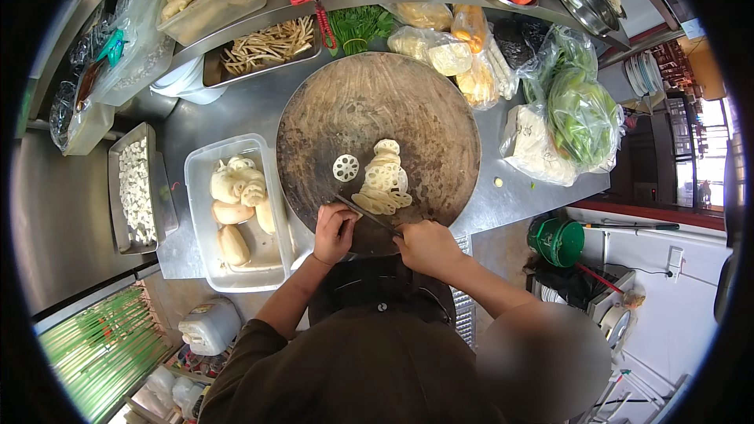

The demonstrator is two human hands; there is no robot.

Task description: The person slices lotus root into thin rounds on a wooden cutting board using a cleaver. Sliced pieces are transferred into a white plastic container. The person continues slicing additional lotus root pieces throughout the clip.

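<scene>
My right hand (425, 247) grips a kitchen knife (370, 216) at the near edge of a round wooden chopping block (377, 94). Beside the blade's left end my left hand (334, 232) has its fingers curled on a small pale piece, mostly hidden, perhaps lotus root. Just beyond the knife lies an overlapping pile of lotus root slices (384, 176). One single lotus root slice (346, 168) rests apart, to the left of the pile. Left of the block a clear plastic tub (197, 212) holds several peeled lotus root sections (232, 245).
Along the back are a metal tray of cut stems (268, 44), green leafy stalks (359, 26) and bagged food (430, 50). Bagged greens (580, 118) lie at right, a tray of white cubes (136, 188) at far left. A metal shelf (353, 0) overhangs the back.
</scene>
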